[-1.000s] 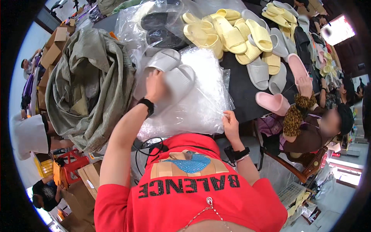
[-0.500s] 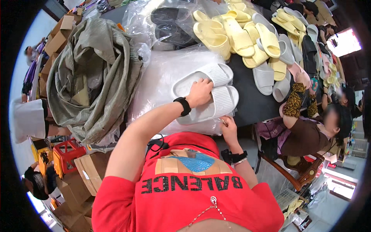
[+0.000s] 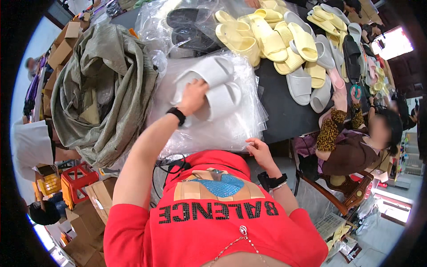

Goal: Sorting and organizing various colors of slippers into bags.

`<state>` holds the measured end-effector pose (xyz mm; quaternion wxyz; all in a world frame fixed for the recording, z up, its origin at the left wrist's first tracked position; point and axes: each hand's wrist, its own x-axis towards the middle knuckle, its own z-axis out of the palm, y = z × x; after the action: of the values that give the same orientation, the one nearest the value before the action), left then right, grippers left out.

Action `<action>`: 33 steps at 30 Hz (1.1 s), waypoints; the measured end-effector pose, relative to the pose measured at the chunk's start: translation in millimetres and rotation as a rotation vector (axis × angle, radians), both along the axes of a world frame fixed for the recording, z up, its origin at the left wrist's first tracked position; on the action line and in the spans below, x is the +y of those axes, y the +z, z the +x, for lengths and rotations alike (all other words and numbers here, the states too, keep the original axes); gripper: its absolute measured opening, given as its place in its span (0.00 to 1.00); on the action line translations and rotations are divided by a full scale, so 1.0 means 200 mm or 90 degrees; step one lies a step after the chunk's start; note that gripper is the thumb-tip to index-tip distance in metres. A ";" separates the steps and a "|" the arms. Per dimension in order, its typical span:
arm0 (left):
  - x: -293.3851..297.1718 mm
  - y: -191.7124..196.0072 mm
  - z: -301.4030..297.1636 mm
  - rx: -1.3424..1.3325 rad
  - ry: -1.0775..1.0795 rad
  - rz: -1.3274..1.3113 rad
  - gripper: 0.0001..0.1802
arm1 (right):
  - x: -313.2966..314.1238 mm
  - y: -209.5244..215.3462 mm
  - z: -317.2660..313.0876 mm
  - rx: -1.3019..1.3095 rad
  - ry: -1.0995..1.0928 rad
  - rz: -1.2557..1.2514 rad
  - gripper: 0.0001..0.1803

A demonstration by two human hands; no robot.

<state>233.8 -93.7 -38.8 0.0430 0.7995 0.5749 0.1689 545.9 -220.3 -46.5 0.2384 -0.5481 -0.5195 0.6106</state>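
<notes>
While my left grip (image 3: 193,95) clasps white slippers (image 3: 213,86) and my right grip (image 3: 258,149) pinches clear bags (image 3: 213,129), yellow slippers (image 3: 271,38) crowd the dark tabletop (image 3: 280,111).

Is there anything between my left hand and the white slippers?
Nothing visible. The left hand already rests on the white slippers, which lie on the clear plastic bags. The right hand touches the bags' near edge.

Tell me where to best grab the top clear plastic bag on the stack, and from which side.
Probably the near edge of the top clear plastic bag, from the person's own side. That edge overhangs the dark table and lies free beside the right hand, so it can be pinched there. Farther in, the left hand presses a pair of white slippers onto the stack, pinning it.
</notes>
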 end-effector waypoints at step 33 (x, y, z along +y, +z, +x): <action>-0.30 0.51 0.28 -0.088 -0.279 -0.018 0.15 | 0.30 0.49 -0.09 0.047 0.148 0.185 0.40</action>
<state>289.5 -153.6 62.5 0.1295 0.8909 0.3856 0.2020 527.2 -160.5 51.2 0.2621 -0.4214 -0.6527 0.5725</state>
